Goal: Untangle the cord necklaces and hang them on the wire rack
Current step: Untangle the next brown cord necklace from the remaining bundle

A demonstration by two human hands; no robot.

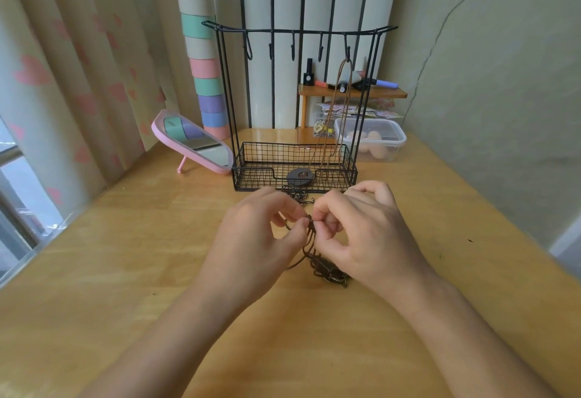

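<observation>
So the tangled cord necklaces are a dark brown clump pretty much dead centre on the table. The bottom of the knot sits on the wood and the top strands are pulled up between both hands. The left hand has its thumb and forefinger pinched on the cords at the top of the tangle. The right hand pinches the same spot from the other side, with the rest of its fingers curled in. A bit more dark chain lies just past the knuckles, right in front of the black wire rack. One brown necklace is already up on the rightmost hook, and its dark round pendant rests at the front lip of the basket. Behind the rack there's a little wooden shelf with a black bottle on it, but its round white label is too small to read. Next to that sits a clear lidded plastic box. On the left are a tilted pink mirror and a pastel stacked column. The table is light wood, there's a heart-print curtain by the window, and the greenish wall has a crack running down it.
</observation>
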